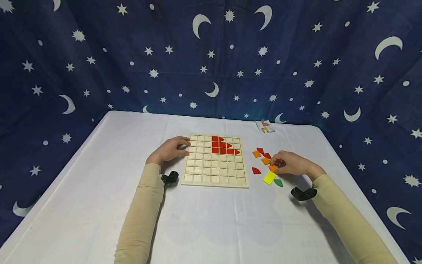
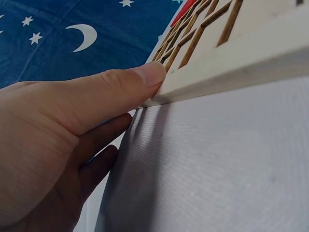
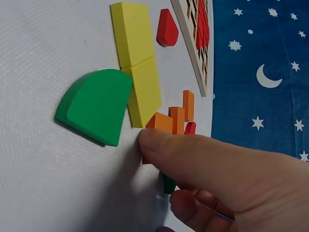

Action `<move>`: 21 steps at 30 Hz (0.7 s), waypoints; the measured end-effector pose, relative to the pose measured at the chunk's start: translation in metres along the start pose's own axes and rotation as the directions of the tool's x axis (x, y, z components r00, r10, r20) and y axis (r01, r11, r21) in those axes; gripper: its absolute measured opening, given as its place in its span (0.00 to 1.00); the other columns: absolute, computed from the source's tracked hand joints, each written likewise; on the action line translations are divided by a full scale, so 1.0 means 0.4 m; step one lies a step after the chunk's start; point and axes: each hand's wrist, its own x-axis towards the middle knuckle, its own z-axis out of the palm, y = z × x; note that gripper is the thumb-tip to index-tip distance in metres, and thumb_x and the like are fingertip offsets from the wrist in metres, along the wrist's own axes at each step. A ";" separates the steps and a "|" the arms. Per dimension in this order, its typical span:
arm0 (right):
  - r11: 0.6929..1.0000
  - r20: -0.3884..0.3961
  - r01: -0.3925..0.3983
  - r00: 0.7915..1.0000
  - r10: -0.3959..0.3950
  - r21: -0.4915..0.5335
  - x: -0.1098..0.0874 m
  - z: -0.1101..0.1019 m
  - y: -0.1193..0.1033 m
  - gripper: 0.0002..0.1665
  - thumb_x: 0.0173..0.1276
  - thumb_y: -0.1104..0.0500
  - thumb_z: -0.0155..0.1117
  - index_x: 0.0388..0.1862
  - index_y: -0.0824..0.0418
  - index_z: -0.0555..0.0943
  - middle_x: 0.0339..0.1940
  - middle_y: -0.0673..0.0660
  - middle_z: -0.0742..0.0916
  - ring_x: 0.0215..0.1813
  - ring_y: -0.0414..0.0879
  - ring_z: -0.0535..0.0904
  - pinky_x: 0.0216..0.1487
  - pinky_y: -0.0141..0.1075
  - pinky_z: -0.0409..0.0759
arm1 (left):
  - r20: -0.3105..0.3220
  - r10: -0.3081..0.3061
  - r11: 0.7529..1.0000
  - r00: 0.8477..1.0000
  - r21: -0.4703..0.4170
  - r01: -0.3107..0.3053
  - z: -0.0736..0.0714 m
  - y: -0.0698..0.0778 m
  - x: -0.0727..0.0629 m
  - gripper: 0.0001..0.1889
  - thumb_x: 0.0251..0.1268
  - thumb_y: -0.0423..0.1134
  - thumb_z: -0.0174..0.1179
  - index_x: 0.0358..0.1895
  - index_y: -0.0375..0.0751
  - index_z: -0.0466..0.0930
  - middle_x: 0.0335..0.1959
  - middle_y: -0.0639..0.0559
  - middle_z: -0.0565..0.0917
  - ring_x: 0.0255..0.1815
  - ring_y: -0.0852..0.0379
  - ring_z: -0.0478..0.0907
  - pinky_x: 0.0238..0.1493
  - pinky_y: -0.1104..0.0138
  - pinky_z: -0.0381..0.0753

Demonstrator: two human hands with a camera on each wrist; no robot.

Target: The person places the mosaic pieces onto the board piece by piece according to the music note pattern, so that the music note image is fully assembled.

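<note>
A pale wooden grid board (image 1: pixel 199 168) lies on the table with red square and pointed blocks (image 1: pixel 223 145) in its upper cells. My left hand (image 1: pixel 169 149) rests at the board's left edge, its thumb (image 2: pixel 150 75) straight and touching the frame. To the right of the board, my right hand (image 1: pixel 291 163) is among the loose blocks. Its thumb and curled fingers pinch an orange square block (image 3: pixel 161 123), partly covered by the thumb. Two yellow square blocks (image 3: pixel 140 89) lie beside it, end to end. Closer to the right wrist camera is a green rounded block (image 3: pixel 96 106).
Two more orange squares (image 1: pixel 256 154) and several red rounded pieces (image 1: pixel 256 171) lie between board and right hand. Another green piece (image 3: pixel 168 185) shows partly under the right thumb. A small picture card in a clear wrapper (image 1: pixel 265 127) lies near the table's back edge.
</note>
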 end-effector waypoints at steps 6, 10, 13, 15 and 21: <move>1.000 -0.026 0.008 1.000 -0.007 0.008 0.001 0.004 0.006 0.15 0.62 0.59 0.71 0.47 0.61 0.83 0.41 0.54 0.81 0.41 0.49 0.73 0.44 0.39 0.77 | 0.003 0.010 1.000 1.000 0.006 -0.010 -0.002 0.002 -0.001 0.25 0.64 0.41 0.66 0.62 0.33 0.76 0.70 0.41 0.68 0.74 0.43 0.59 0.74 0.52 0.58; 1.000 -0.035 0.015 0.999 -0.015 0.000 0.003 0.005 0.008 0.15 0.63 0.58 0.71 0.48 0.61 0.84 0.42 0.54 0.82 0.41 0.48 0.73 0.45 0.39 0.77 | 0.001 0.004 1.000 1.000 -0.001 -0.004 -0.001 0.000 0.001 0.25 0.64 0.41 0.66 0.62 0.33 0.77 0.70 0.42 0.68 0.74 0.44 0.58 0.74 0.53 0.57; 1.000 -0.044 0.026 0.999 -0.026 -0.007 0.004 0.006 0.009 0.15 0.64 0.59 0.70 0.48 0.61 0.84 0.43 0.53 0.82 0.41 0.47 0.73 0.45 0.39 0.78 | -0.002 0.005 1.000 1.000 -0.007 -0.005 0.000 -0.001 0.002 0.25 0.64 0.40 0.66 0.62 0.33 0.77 0.70 0.42 0.69 0.74 0.43 0.58 0.74 0.52 0.57; 0.999 -0.051 0.033 0.998 -0.034 -0.013 0.003 0.007 0.009 0.15 0.64 0.60 0.70 0.49 0.61 0.84 0.43 0.53 0.82 0.42 0.47 0.74 0.46 0.40 0.78 | -0.003 0.005 1.000 1.000 -0.008 -0.005 0.000 -0.001 0.002 0.25 0.64 0.40 0.66 0.62 0.33 0.77 0.70 0.42 0.69 0.74 0.43 0.58 0.74 0.52 0.57; 0.999 -0.062 0.028 0.998 -0.030 -0.020 0.002 0.010 0.008 0.16 0.65 0.62 0.68 0.52 0.63 0.83 0.43 0.53 0.82 0.42 0.47 0.74 0.49 0.43 0.79 | -0.001 0.005 1.000 1.000 -0.003 -0.005 0.001 -0.001 0.002 0.25 0.64 0.41 0.66 0.62 0.34 0.77 0.70 0.42 0.69 0.74 0.44 0.58 0.75 0.52 0.56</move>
